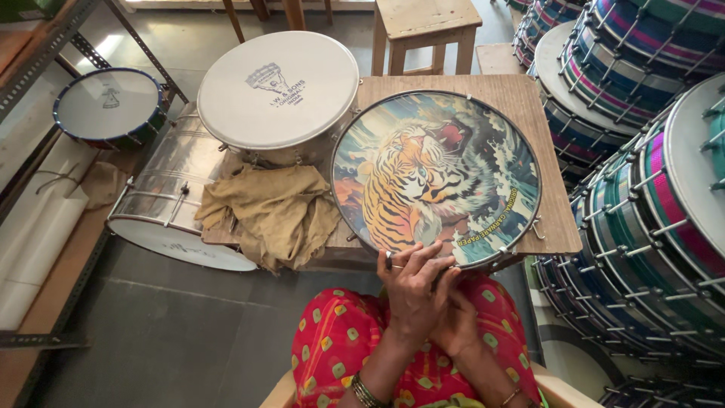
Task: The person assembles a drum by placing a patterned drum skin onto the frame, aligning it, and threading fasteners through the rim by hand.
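A round drum with a tiger picture on its head [436, 175] lies flat on a wooden board [521, 98]. My left hand [411, 291] rests on the drum's near rim, fingers curled over the metal hoop, a ring on one finger. My right hand [457, 321] sits just under and behind the left one, pressed against the same near edge and mostly hidden by it. What the fingers grip at the rim is too small to make out. My lap in red patterned cloth [355, 340] is below.
A white-headed drum [278, 89] stands beside the tiger drum, a crumpled tan cloth [272, 211] in front of it. A steel drum [170, 196] lies on its side at left. Stacked striped drums [649, 189] fill the right. A wooden stool [424, 26] stands behind.
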